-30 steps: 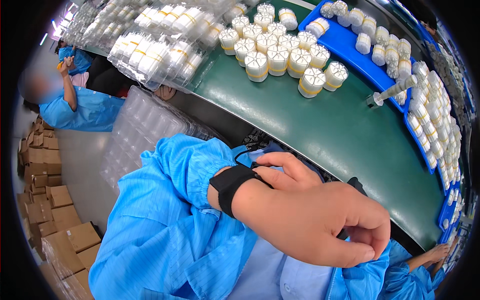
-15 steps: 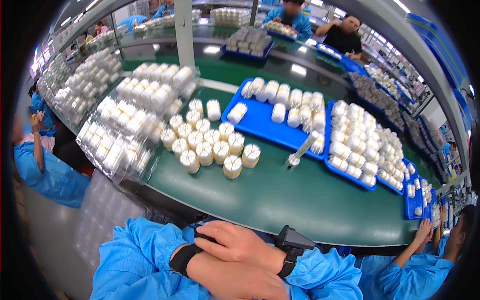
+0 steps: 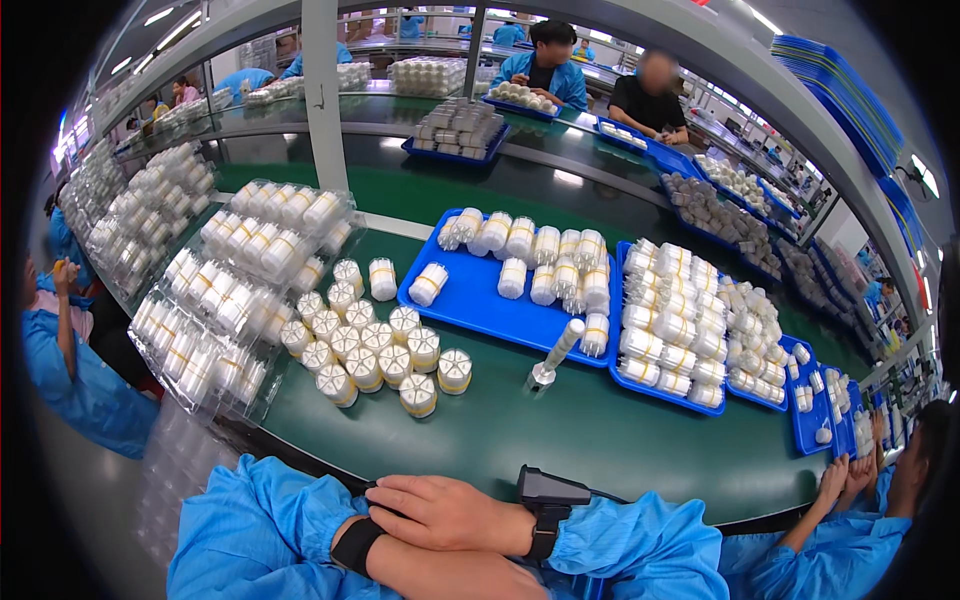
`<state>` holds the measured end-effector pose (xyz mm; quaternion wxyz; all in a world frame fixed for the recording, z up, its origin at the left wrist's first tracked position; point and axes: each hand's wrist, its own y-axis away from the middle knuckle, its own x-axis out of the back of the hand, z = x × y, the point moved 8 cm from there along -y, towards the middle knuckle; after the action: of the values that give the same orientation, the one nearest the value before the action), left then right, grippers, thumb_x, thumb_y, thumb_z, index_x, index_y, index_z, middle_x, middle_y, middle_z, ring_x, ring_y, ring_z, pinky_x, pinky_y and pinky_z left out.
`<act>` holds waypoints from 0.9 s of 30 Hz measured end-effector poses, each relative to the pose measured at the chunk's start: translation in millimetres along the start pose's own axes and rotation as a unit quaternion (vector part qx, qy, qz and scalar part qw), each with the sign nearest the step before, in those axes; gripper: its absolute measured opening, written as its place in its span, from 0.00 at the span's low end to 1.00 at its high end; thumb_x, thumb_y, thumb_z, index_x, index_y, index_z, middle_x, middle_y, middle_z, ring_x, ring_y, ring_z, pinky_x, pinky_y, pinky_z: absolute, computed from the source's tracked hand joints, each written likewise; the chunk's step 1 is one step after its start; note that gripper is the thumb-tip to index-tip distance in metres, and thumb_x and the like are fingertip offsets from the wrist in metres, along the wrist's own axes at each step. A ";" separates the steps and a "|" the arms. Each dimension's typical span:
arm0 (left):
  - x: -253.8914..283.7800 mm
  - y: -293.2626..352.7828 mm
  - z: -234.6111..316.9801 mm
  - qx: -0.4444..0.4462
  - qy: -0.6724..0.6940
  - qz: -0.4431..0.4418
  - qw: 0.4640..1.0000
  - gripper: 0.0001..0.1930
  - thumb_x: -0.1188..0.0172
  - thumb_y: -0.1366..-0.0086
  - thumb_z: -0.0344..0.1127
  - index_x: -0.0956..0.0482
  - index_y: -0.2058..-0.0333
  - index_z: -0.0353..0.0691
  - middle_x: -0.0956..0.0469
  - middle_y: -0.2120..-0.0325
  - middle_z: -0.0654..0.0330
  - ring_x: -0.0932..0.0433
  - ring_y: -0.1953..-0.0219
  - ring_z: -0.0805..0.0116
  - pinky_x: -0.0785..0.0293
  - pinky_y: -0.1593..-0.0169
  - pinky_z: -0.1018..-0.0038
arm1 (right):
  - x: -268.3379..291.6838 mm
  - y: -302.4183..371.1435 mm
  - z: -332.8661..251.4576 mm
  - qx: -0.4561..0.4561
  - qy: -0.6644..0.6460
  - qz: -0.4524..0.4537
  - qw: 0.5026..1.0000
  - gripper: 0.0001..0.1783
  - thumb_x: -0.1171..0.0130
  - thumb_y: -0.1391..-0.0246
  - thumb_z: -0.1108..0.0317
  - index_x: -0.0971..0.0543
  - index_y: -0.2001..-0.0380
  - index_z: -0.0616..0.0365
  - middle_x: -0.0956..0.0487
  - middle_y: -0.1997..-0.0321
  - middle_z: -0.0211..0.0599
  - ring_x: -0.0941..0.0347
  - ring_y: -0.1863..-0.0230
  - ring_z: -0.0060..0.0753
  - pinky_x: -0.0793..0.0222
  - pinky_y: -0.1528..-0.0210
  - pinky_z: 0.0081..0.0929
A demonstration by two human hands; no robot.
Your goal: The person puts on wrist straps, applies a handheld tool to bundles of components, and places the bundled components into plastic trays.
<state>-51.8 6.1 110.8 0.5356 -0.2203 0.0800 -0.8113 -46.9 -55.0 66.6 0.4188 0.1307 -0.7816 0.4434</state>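
Observation:
My forearms in blue sleeves are crossed at the table's near edge. My right hand (image 3: pixel 435 510) lies on top with its fingers stretched flat over my left wrist, holding no object. Underneath is my left hand (image 3: pixel 455 576), its fingers hidden. A black wristband (image 3: pixel 357 545) is on the left wrist, a black device (image 3: pixel 545 495) on the right. Beyond them on the green table (image 3: pixel 480 440) stands a cluster of white cylindrical bundles (image 3: pixel 370 350) with yellow bands. A white rod in a metal base (image 3: pixel 556 358) stands to its right, apart from both hands.
A blue tray (image 3: pixel 480 312) holds more bundles; fuller blue trays (image 3: pixel 668 392) continue rightward. Clear plastic trays of bundles (image 3: pixel 215 320) are stacked at left. A metal post (image 3: pixel 323 110) rises behind. Co-workers sit across the table, and another's hands (image 3: pixel 842 480) are at far right.
The view has shifted, so the table and its items appear farther left and mostly lower. My crossed arms keep much the same pose, with the right hand still over the left wrist.

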 end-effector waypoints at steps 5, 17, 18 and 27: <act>12.6 1.0 -12.5 0.058 0.096 0.040 0.993 0.12 0.47 0.26 0.37 0.20 0.59 0.35 0.19 0.63 0.50 0.20 0.61 0.52 0.24 0.57 0.62 | 0.5 4.9 9.3 -0.023 -0.033 0.011 0.999 0.22 0.44 0.48 0.68 0.25 0.48 0.61 0.27 0.39 0.47 0.29 0.38 0.50 0.25 0.44 0.38; 8.5 -1.5 -22.9 -0.029 -0.073 0.031 0.996 0.11 0.47 0.27 0.37 0.21 0.60 0.36 0.19 0.64 0.51 0.21 0.60 0.52 0.25 0.55 0.60 | -14.4 15.2 28.5 -0.092 -0.089 0.011 0.992 0.21 0.45 0.41 0.68 0.23 0.44 0.53 0.26 0.40 0.42 0.27 0.39 0.46 0.24 0.45 0.38; 9.0 -1.6 -23.4 -0.029 -0.072 0.031 0.996 0.11 0.47 0.27 0.37 0.21 0.60 0.36 0.19 0.64 0.51 0.21 0.60 0.52 0.25 0.55 0.60 | -15.7 16.0 29.3 -0.095 -0.094 0.007 0.991 0.21 0.45 0.40 0.68 0.23 0.44 0.54 0.26 0.40 0.42 0.27 0.39 0.46 0.24 0.44 0.38; 12.0 -2.2 -24.5 -0.033 -0.050 0.023 0.998 0.10 0.47 0.27 0.37 0.21 0.60 0.37 0.20 0.65 0.51 0.22 0.62 0.51 0.26 0.57 0.60 | -13.3 13.8 30.9 -0.095 -0.095 0.015 0.991 0.21 0.44 0.43 0.68 0.23 0.46 0.58 0.26 0.41 0.44 0.27 0.40 0.47 0.24 0.47 0.37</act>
<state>-68.5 -6.4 93.0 0.5500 -0.2768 0.0849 -0.7834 -63.3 -74.2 40.3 0.3461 0.1200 -0.8583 0.3594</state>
